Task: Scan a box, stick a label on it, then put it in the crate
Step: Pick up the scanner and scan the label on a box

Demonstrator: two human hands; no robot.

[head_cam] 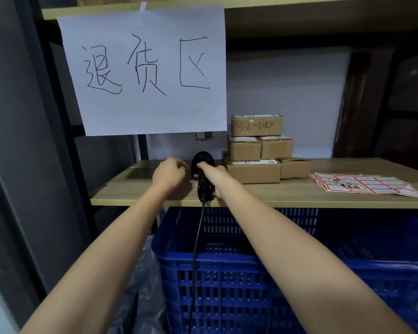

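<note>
Several small cardboard boxes [256,150] are stacked on the wooden shelf [275,196], right of centre. A black barcode scanner [203,165] with a black cable stands at the shelf's front. My right hand [215,175] is wrapped around the scanner's handle. My left hand [170,173] hovers just left of the scanner with its fingers curled and nothing visible in them. Red-and-white label sheets [364,184] lie on the shelf at the right. A blue plastic crate [299,268] stands below the shelf's front edge.
A white paper sign [143,71] with handwritten characters hangs from the upper shelf. A dark post [58,116] stands at the left. Clear plastic wrap [140,285] bunches left of the crate. The scanner cable [196,261] hangs down over the crate.
</note>
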